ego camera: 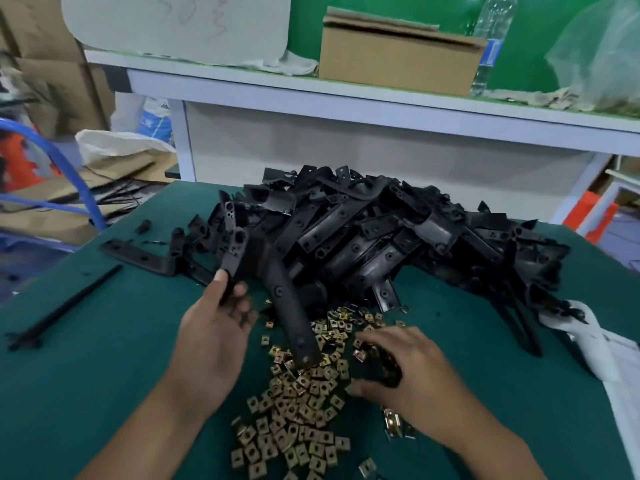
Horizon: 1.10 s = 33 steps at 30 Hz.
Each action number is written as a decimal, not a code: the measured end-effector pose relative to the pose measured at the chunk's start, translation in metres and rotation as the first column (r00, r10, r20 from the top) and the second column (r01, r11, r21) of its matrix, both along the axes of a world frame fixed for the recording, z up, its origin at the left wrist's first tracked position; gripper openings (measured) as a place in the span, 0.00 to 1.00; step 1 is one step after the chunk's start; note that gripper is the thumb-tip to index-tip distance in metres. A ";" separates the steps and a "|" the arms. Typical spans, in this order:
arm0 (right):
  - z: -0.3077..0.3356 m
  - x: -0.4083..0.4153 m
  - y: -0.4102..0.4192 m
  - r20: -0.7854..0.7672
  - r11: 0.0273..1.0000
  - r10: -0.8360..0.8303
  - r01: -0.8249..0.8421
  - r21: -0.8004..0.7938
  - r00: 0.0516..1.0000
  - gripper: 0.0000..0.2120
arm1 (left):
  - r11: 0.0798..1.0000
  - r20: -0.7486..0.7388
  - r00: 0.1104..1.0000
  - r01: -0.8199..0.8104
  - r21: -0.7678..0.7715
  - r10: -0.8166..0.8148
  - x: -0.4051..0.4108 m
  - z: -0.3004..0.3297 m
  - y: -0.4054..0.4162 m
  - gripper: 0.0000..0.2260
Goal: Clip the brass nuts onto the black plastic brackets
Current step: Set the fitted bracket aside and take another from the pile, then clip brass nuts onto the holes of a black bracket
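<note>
A big heap of black plastic brackets (398,237) lies at the back of the green table (86,393). Brass clip nuts (304,403) are scattered in a loose pile in front of it. My left hand (211,341) grips one black bracket (239,251) by its lower end, holding it tilted upward. A long black bracket (291,317) slopes down from the heap onto the nuts, beside that hand. My right hand (412,372) rests over the right side of the nut pile with fingers curled down among the nuts; whether it holds one is hidden.
An L-shaped black bracket (138,256) and a thin black strip (62,310) lie on the left of the table. A white bag (609,358) sits at the right edge. Behind stands a white shelf (346,98) with a cardboard box (398,57) and a bottle (491,43).
</note>
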State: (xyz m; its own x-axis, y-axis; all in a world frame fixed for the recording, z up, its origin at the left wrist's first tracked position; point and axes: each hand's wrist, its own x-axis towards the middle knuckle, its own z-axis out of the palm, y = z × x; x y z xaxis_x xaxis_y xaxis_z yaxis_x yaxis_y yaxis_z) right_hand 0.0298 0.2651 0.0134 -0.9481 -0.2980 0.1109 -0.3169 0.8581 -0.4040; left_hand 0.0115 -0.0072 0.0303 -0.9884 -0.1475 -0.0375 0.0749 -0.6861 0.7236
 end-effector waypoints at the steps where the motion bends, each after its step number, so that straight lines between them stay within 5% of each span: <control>1: -0.004 0.000 -0.001 0.025 0.998 0.033 -0.035 0.058 0.999 0.38 | 0.998 0.018 0.999 0.046 0.034 -0.047 0.000 0.000 0.000 0.08; 5: -0.006 0.001 -0.008 0.014 0.998 0.055 -0.056 0.023 0.998 0.26 | 0.977 0.079 0.974 0.213 0.016 -0.214 0.007 0.000 0.007 0.16; 11: -0.005 0.002 -0.014 0.033 0.994 0.101 -0.099 -0.055 0.994 0.09 | 0.956 -0.049 0.966 0.245 -0.158 -0.256 0.016 -0.006 0.028 0.08; 15: -0.003 0.003 -0.013 0.057 0.988 0.115 -0.108 -0.108 0.992 0.13 | 0.935 -0.018 0.961 0.264 -0.236 -0.276 0.017 -0.007 0.027 0.13; 18: -0.003 0.005 -0.015 0.047 0.986 0.154 -0.150 -0.077 0.987 0.11 | 0.968 0.098 0.979 0.192 -0.163 -0.178 0.009 -0.003 0.014 0.18; 20: -0.002 0.006 -0.016 0.025 0.986 0.152 -0.150 -0.071 0.988 0.08 | 0.952 0.153 0.983 0.139 -0.272 -0.099 0.002 -0.003 0.004 0.21; 25: 0.005 0.006 -0.016 -0.041 0.986 0.086 -0.091 -0.140 0.995 0.03 | 0.873 0.113 0.992 0.103 -0.477 -0.055 0.008 -0.006 0.022 0.23; 29: 0.005 0.007 -0.016 -0.102 0.979 0.034 -0.054 -0.198 0.994 0.03 | 0.875 0.022 0.999 -0.020 -0.484 0.035 0.010 -0.010 0.031 0.22; 33: 0.004 0.009 -0.022 -0.092 0.967 0.006 -0.029 -0.252 0.996 0.02 | 0.881 0.062 0.998 0.052 -0.471 -0.026 0.016 -0.018 0.045 0.20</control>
